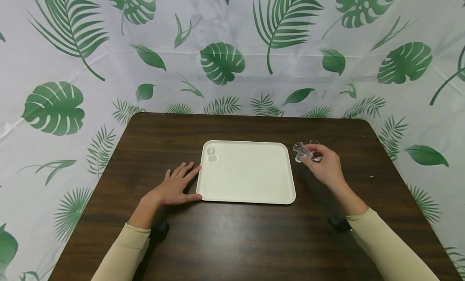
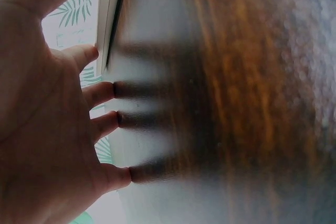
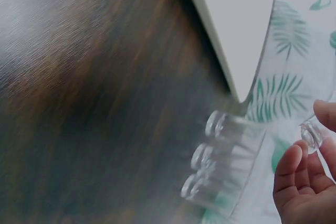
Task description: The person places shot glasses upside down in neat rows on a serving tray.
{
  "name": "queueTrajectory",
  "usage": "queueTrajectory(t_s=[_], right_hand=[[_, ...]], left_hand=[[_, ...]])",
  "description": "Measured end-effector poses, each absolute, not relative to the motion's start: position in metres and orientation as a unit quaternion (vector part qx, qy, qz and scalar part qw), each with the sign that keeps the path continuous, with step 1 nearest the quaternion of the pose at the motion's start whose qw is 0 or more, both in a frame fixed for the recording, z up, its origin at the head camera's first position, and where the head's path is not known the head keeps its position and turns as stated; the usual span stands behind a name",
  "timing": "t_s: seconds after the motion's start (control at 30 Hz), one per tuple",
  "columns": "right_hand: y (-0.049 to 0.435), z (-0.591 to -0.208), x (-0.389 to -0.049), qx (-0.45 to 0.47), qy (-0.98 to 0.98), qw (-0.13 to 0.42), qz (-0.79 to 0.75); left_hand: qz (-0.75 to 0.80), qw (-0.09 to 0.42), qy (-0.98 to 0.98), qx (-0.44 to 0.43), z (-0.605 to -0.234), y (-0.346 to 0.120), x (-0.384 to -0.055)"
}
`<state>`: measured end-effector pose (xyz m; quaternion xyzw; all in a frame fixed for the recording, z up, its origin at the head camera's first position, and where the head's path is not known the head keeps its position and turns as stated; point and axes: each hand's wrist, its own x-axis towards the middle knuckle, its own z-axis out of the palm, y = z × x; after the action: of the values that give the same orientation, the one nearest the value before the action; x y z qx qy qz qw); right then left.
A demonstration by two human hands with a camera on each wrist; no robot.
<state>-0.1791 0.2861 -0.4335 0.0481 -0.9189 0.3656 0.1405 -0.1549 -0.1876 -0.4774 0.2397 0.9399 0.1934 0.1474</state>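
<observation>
A white rectangular tray [image 1: 250, 174] lies on the table, with one small clear shot glass [image 1: 211, 152] standing in its far left corner. My left hand [image 1: 173, 189] is spread, fingertips down on the table, the thumb and index finger right at the tray's left edge. Just beyond the tray's right side, my right hand [image 1: 327, 168] pinches a clear shot glass [image 3: 312, 136] between thumb and fingers. Three more shot glasses [image 3: 236, 136] stand in a row on the table in the right wrist view; the right hand partly hides them from the head view.
The dark brown wooden table [image 1: 232, 240] stretches to a white cloth backdrop [image 1: 174, 91] printed with green leaves. Below each forearm, a dark wrist camera [image 1: 160, 231] shows.
</observation>
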Motion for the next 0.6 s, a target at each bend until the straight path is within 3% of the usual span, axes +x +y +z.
queueTrajectory(t_s=[0.6], right_hand=[[0.215,-0.448,-0.198,0.114,-0.926,0.085,0.35]], left_hand=[[0.193,0.148,0.939,0.245,-0.476,-0.189,-0.154]])
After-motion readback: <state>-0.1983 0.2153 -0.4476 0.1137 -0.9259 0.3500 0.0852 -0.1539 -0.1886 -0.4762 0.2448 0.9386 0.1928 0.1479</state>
